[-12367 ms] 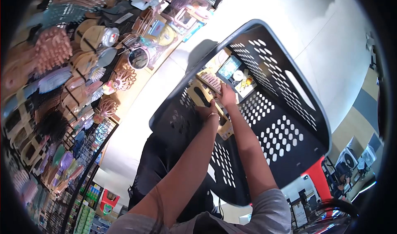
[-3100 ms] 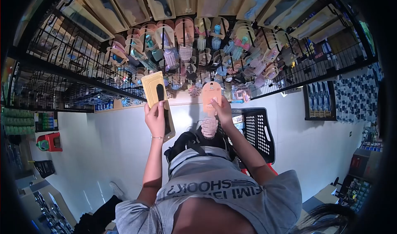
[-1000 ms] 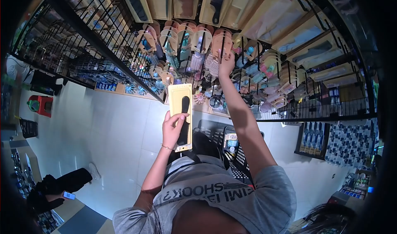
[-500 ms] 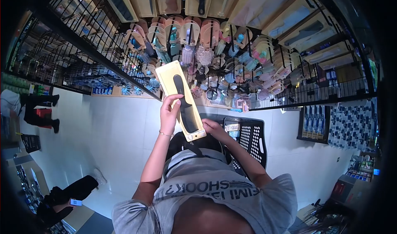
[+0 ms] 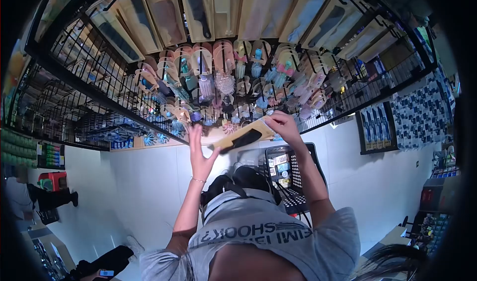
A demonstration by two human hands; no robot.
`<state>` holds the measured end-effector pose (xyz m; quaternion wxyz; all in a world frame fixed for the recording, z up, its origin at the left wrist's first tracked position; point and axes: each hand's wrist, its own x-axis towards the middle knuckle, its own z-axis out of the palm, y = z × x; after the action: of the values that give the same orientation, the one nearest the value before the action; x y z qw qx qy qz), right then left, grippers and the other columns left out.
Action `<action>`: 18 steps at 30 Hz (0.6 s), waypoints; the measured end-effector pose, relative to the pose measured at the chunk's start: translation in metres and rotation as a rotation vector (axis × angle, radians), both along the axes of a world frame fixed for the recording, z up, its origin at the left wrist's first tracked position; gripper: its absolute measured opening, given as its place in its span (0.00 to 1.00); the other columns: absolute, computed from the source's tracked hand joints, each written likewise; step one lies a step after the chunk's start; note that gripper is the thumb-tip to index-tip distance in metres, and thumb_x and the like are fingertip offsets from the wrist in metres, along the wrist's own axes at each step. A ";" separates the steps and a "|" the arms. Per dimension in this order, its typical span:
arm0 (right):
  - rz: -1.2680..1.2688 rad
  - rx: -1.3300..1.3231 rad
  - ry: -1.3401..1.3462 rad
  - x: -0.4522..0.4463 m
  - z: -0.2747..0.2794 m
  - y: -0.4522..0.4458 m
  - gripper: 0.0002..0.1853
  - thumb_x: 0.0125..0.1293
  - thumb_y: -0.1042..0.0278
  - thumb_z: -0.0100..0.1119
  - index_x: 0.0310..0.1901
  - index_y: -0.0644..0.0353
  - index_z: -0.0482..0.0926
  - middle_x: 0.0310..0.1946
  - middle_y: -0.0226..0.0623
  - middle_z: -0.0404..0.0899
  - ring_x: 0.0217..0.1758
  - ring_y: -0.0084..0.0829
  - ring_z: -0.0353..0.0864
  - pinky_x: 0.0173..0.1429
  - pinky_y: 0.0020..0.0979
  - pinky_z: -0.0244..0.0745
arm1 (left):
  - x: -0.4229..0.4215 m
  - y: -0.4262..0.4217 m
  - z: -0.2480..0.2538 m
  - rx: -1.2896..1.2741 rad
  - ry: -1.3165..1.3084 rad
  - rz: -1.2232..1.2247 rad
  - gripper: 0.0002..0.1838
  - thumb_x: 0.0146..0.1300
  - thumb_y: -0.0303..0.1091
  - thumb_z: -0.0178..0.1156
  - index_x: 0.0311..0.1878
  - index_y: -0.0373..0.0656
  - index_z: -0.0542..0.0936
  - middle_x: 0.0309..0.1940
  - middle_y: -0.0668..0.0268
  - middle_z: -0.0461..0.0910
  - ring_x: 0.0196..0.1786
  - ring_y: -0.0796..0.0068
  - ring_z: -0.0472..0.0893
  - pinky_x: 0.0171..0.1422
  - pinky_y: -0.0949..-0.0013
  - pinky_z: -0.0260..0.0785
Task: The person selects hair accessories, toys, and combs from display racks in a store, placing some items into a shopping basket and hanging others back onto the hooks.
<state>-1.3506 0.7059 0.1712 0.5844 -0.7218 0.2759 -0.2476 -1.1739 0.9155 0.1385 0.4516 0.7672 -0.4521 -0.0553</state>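
A flat yellow package [image 5: 243, 135] with a black comb [image 5: 247, 139] inside is held tilted in front of the rack. My right hand [image 5: 282, 124] pinches its upper right end. At the lower left end, my left hand [image 5: 200, 154] is open, fingers raised and spread, with the thumb close to the package edge; contact there is unclear. Beyond the package, pink and blue hair brushes [image 5: 224, 82] hang on cards from hooks. A black basket [image 5: 320, 168] with packaged items inside stands below my right forearm.
Boxed combs [image 5: 197, 13] line the rack above the brushes. Black wire mesh [image 5: 104, 90] runs along the left. Patterned blue packs [image 5: 422, 114] hang at the right. A person in dark trousers [image 5: 52, 197] is beside a red stool [image 5: 58, 180]; another person's arm with a phone [image 5: 106, 273] shows lower left.
The package has swung from near upright to slanting across. My right hand has risen and taken its end, while my left hand has let go and spread its fingers. The view has shifted.
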 end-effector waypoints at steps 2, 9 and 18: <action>0.150 -0.212 0.040 0.009 0.016 -0.013 0.12 0.57 0.65 0.57 0.30 0.68 0.77 0.21 0.31 0.71 0.26 0.21 0.69 0.32 0.22 0.62 | -0.001 -0.015 0.004 0.098 0.225 -0.252 0.37 0.48 0.35 0.64 0.62 0.41 0.59 0.59 0.53 0.61 0.63 0.60 0.60 0.65 0.64 0.53; -0.006 -0.118 -0.111 0.055 0.073 -0.023 0.13 0.57 0.63 0.58 0.30 0.68 0.78 0.22 0.27 0.74 0.28 0.15 0.70 0.33 0.20 0.64 | -0.022 -0.033 -0.011 -0.053 1.306 -0.574 0.23 0.64 0.39 0.46 0.59 0.36 0.62 0.53 0.60 0.70 0.51 0.69 0.74 0.56 0.69 0.66; 0.151 -0.185 -0.026 0.089 0.107 -0.051 0.17 0.56 0.58 0.60 0.36 0.66 0.80 0.27 0.30 0.78 0.30 0.16 0.73 0.36 0.21 0.68 | -0.009 -0.027 0.006 -0.209 1.313 -0.529 0.35 0.62 0.59 0.35 0.62 0.37 0.58 0.56 0.59 0.67 0.57 0.71 0.68 0.63 0.69 0.56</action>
<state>-1.2619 0.6545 0.2778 0.5357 -0.7881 0.1890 -0.2369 -1.1831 0.8880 0.1446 0.6730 0.3928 -0.2609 -0.5698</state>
